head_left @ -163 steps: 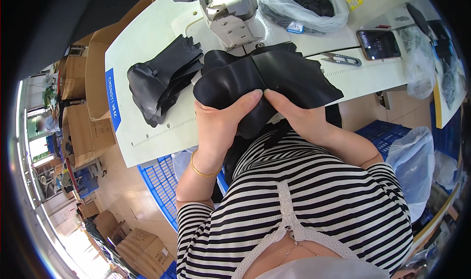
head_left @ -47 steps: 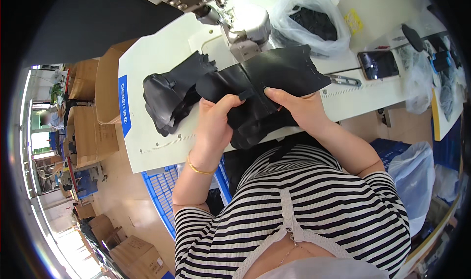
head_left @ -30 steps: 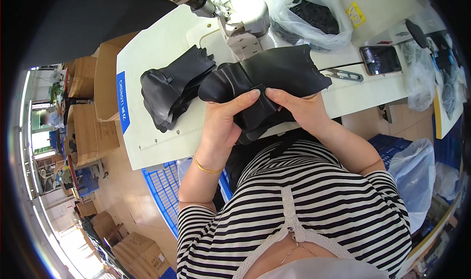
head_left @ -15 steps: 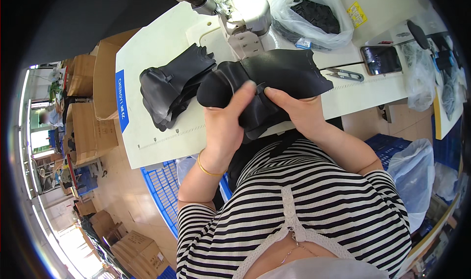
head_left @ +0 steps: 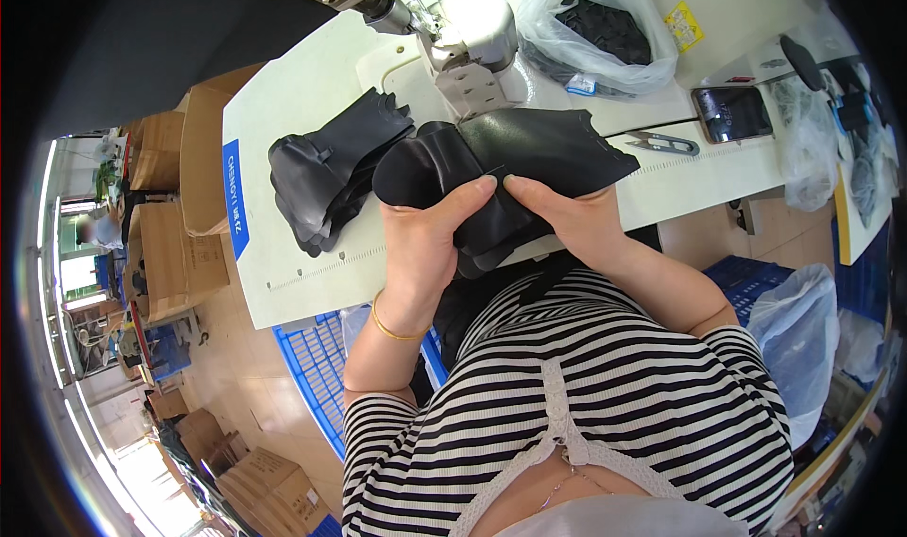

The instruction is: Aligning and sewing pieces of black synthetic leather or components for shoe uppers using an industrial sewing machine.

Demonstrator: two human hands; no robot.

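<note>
Between both hands is a black leather piece (head_left: 534, 145), folded and bent, its wide panel spreading to the right. My left hand (head_left: 425, 235) is closed on its left part, thumb pressed on top. My right hand (head_left: 576, 218) grips the right part, its thumb almost meeting the left one at a seam. Fingers of both hands are mostly hidden beneath the leather. Just beyond the piece stands the sewing machine (head_left: 468, 55). To the left, a stack of similar black leather pieces (head_left: 326, 169) lies on the white worktable (head_left: 293, 296).
A clear plastic bag (head_left: 553, 36) of black pieces stands at the back right. Thread snips (head_left: 664, 142) and a phone (head_left: 732, 114) lie on the table's right side. A blue plastic crate (head_left: 316, 367) is below the table, with cardboard boxes (head_left: 175, 258) at the left.
The leather piece has come slightly nearer to me, and its right panel lies lower. Both thumbs have shifted a little along the seam; the grip stays.
</note>
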